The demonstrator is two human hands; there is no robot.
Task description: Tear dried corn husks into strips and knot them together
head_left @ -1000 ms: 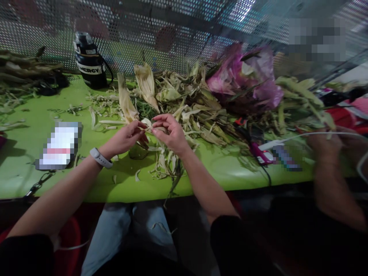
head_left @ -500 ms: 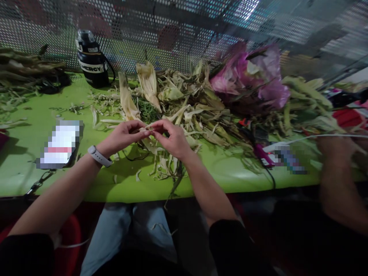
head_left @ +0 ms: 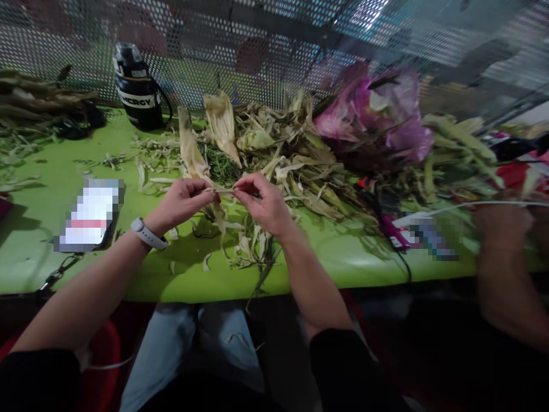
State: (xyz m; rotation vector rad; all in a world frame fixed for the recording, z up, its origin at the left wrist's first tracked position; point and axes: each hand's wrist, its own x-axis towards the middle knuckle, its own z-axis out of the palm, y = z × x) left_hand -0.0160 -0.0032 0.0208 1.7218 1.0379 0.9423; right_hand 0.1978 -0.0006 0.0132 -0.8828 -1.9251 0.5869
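Between my two hands a thin pale strip of corn husk (head_left: 223,190) is stretched level above the table. My left hand (head_left: 189,199) pinches its left end between thumb and fingers; a white watch band (head_left: 148,233) circles that wrist. The strip's right end is pinched by my right hand (head_left: 261,200). Just beyond my fingers lies a bundle of thin green stalks (head_left: 221,163). Wider dry husks (head_left: 221,123) stand behind it. Below my hands, torn husk shreds (head_left: 249,249) are scattered on the green table (head_left: 163,280).
A black bottle (head_left: 139,94) stands at the back left, near a phone (head_left: 90,214). Heaped husks (head_left: 317,183) and a pink plastic bag (head_left: 373,120) fill the back right. A cable and power bank (head_left: 394,232) lie before another person's arm (head_left: 501,246). Perforated metal mesh (head_left: 274,46) rises behind.
My hands have drawn apart, the right one moving to the right and the left slightly left. More of the husk strip shows between them. The other person's hand at right has shifted.
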